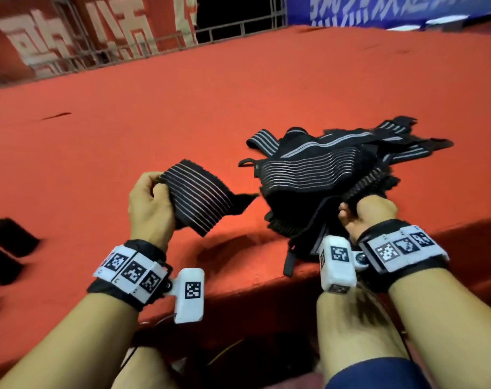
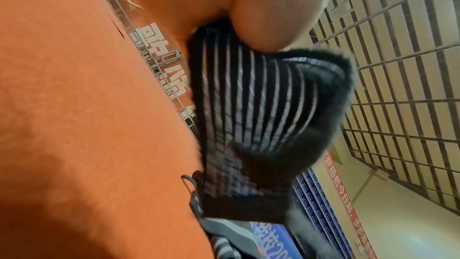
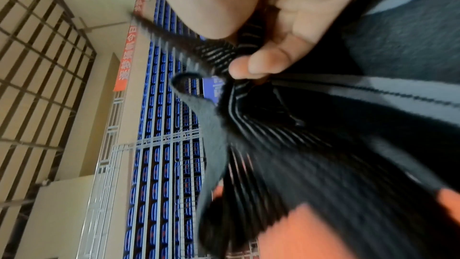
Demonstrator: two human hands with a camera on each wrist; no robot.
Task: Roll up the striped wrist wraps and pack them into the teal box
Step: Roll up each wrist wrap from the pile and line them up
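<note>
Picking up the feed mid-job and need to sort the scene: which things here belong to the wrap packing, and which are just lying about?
Belongs to the job:
- striped wrap, gripped by the left hand
- heap of striped wraps, its near edge gripped by the right hand

Just there:
- red table
- dark pads at the left edge
- red banner
- blue banner

The teal box is not in view.

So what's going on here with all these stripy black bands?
A person is sorting wrist wraps on a red carpeted platform. Their left hand grips one striped wrap, held up off the surface. Their right hand grips the near edge of a tangled pile of wraps. No teal box is in view.
</note>
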